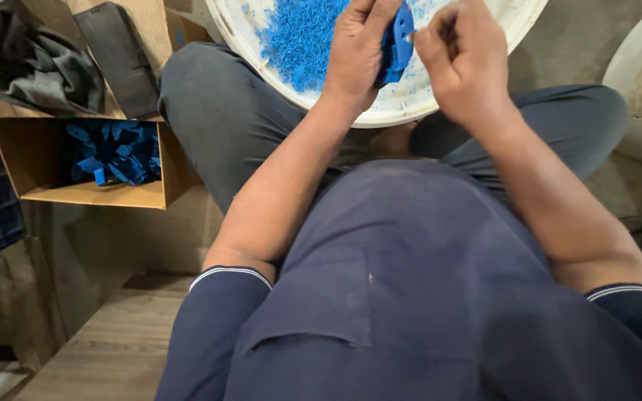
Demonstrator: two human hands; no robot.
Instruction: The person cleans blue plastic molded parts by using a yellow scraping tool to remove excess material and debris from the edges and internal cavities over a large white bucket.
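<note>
Head view: seated, hands over white tub [529,22].
L hand [358,52]: clamped on blue plastic part [397,44].
R hand [462,59]: fingers pinched at part's edge; contents can't tell.
Handling: prob. light, stiff; hold by flat faces.
Below grip: blue shavings [299,37].

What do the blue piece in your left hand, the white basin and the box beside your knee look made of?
Blue piece, gripped by the left hand: looks like moulded plastic, matte, uniform colour, with matching blue shavings below it. White basin: probably plastic, smooth, slightly scuffed rim. Open box: corrugated cardboard, brown, raw edges, holding more blue pieces. The right hand is pinched near the piece; what it holds is unclear.
</note>
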